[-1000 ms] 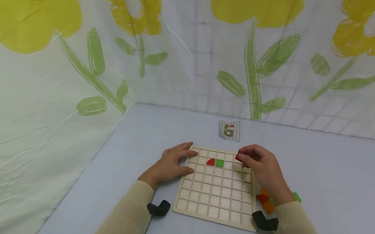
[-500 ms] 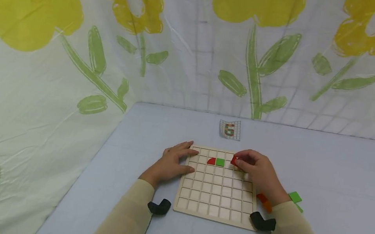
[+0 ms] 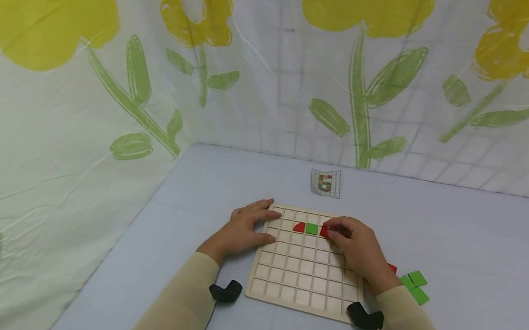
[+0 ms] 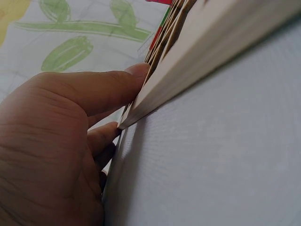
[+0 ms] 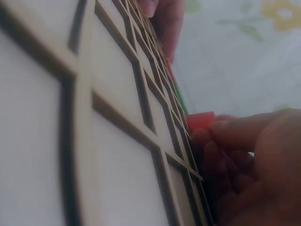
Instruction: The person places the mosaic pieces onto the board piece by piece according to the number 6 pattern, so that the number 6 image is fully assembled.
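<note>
A wooden grid board point(image 3: 291, 279) lies on the table. My left hand point(image 3: 241, 234) rests at its left edge, thumb and fingers spread and touching the rim. In the left wrist view the thumb point(image 4: 113, 87) lies on the board's edge. My right hand point(image 3: 358, 250) pinches a small red tile point(image 3: 324, 231) over the upper right of the grid. In the right wrist view that tile point(image 5: 201, 120) sticks out tilted from the fingertips. Left of it, a red quarter-round tile point(image 3: 299, 227) and a green square tile point(image 3: 312, 229) sit side by side in one row.
Behind the board lies a small pattern card point(image 3: 326, 183). Several green tiles point(image 3: 420, 295) and a red tile point(image 3: 392, 268) lie right of the board, partly behind the right wrist. A flower-printed cloth point(image 3: 266, 76) stands behind the table.
My right hand has moved left and slightly nearer with the red tile, toward the green square tile. The left hand stays at the board's edge. More loose green tiles show beside the right wrist.
</note>
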Demonstrator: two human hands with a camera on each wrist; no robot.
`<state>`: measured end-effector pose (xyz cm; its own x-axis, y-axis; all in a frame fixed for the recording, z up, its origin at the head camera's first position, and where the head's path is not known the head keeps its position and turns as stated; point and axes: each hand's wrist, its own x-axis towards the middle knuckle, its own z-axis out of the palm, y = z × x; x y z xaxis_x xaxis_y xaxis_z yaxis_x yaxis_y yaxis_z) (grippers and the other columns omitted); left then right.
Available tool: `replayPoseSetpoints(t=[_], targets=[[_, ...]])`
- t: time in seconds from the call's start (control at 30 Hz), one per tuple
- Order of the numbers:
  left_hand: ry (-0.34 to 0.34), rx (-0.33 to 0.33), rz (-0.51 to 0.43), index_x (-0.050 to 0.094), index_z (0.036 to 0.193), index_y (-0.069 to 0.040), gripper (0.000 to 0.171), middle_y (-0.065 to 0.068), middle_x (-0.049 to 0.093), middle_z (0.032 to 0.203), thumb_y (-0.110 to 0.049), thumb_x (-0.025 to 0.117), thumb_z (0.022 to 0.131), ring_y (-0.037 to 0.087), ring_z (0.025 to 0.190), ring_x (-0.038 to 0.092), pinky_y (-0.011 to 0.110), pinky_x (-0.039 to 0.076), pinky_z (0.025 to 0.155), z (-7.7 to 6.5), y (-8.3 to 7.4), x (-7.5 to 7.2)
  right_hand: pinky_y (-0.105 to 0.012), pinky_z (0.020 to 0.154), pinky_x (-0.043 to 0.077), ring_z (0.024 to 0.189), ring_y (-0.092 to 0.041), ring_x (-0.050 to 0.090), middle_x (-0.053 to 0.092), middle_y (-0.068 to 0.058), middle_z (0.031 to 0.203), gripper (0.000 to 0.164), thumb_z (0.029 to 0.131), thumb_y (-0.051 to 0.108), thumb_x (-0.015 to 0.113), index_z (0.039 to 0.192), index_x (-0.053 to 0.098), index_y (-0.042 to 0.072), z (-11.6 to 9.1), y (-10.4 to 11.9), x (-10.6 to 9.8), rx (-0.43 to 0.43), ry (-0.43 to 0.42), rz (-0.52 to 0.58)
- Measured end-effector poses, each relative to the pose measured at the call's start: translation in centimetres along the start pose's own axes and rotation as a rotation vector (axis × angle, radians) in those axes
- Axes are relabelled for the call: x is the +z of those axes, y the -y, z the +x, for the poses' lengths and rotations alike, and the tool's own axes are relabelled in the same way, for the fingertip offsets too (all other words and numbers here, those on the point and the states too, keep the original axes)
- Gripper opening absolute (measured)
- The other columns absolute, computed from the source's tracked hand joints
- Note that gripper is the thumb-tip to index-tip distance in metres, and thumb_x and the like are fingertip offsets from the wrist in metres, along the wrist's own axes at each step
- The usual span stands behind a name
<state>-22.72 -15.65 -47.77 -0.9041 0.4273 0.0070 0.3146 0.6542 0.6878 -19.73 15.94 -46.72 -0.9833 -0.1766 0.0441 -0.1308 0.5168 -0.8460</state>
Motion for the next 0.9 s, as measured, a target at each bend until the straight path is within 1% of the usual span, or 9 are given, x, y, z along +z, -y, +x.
replayPoseSetpoints(t=[0.2,0.37,0.5,0.63,0.9], targets=[[0.001,-0.007,0.005,0.066,0.152,-0.021,0.060,-0.004,0.034,0.175,-0.033,0.086,0.096,0.021,0.163,0.021,0.052,0.012,0.126,0.10,-0.12,-0.03,-0.049,0.096,0.052,0.109,-0.028,0.065,0.070,-0.011,0.126,0.026,0.108,0.010,0.070,0.133,0.074,0.005,-0.06,-0.15,-0.05,-0.041,-0.007,-0.013],[0.003,-0.001,0.016,0.066,0.152,-0.021,0.061,-0.003,0.034,0.175,-0.033,0.085,0.096,0.022,0.163,0.021,0.053,0.012,0.126,0.11,-0.14,0.00,-0.048,0.093,0.053,0.107,-0.026,0.066,0.068,-0.011,0.127,0.027,0.108,0.011,0.070,0.134,0.073,0.004,-0.08,-0.26,-0.06,-0.061,-0.007,-0.012],[-0.002,0.005,0.010,0.067,0.151,-0.021,0.060,-0.003,0.035,0.174,-0.032,0.086,0.096,0.021,0.163,0.022,0.054,0.013,0.126,0.09,-0.14,0.06,-0.047,0.094,0.051,0.106,-0.025,0.065,0.069,-0.010,0.128,0.027,0.108,0.012,0.070,0.134,0.073,0.006,-0.13,-0.25,-0.12,-0.044,-0.001,-0.009],[-0.005,0.002,0.003,0.067,0.151,-0.021,0.060,-0.004,0.035,0.174,-0.031,0.086,0.095,0.019,0.163,0.021,0.051,0.012,0.126,0.06,-0.18,0.08,-0.047,0.095,0.050,0.107,-0.026,0.063,0.070,-0.010,0.128,0.027,0.109,0.014,0.069,0.134,0.074,0.007,-0.14,-0.19,-0.14,-0.019,0.017,-0.001],[-0.007,-0.002,-0.002,0.067,0.151,-0.020,0.059,-0.003,0.035,0.175,-0.031,0.086,0.095,0.019,0.163,0.022,0.052,0.012,0.126,0.03,-0.08,0.15,-0.046,0.092,0.050,0.104,-0.025,0.063,0.070,-0.010,0.127,0.026,0.109,0.014,0.068,0.134,0.073,0.008,-0.01,-0.27,0.00,-0.011,0.026,0.005]])
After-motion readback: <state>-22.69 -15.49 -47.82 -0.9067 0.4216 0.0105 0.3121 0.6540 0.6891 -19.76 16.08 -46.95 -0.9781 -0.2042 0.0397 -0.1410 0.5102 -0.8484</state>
